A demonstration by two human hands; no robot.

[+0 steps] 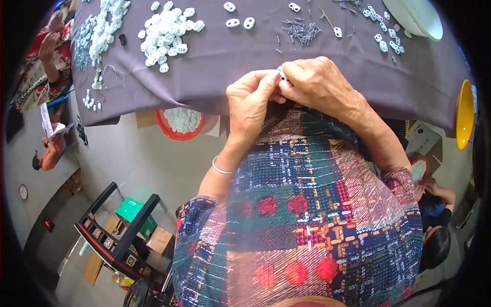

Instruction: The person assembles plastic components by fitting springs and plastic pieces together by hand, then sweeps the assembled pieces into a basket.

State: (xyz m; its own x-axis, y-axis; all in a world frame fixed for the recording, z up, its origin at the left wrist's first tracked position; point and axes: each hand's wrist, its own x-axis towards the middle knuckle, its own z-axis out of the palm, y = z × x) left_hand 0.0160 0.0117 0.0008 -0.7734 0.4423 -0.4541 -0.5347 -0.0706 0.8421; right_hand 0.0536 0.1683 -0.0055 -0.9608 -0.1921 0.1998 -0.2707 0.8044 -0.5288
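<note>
My left hand (249, 105) and my right hand (321, 84) meet at the near edge of the cloth-covered table. Their fingertips pinch a small white plastic piece (282, 76), mostly covered by the fingers. Beyond the hands lies a scattered heap of small grey screws (303, 31). A thin brass-coloured rod (326, 18) ends at a white two-holed piece (338, 32). Several similar pieces lie loose, among them a two-holed piece (249, 23) left of the screws. Further left is a large pile of white pieces (169, 36).
A white bowl (427, 20) tilts at the far right, near more scattered pieces (394, 46). A yellow bowl (464, 115) is at the right edge. Below the table, a red basin (159, 123) holds white pieces. Other people sit at left and lower right.
</note>
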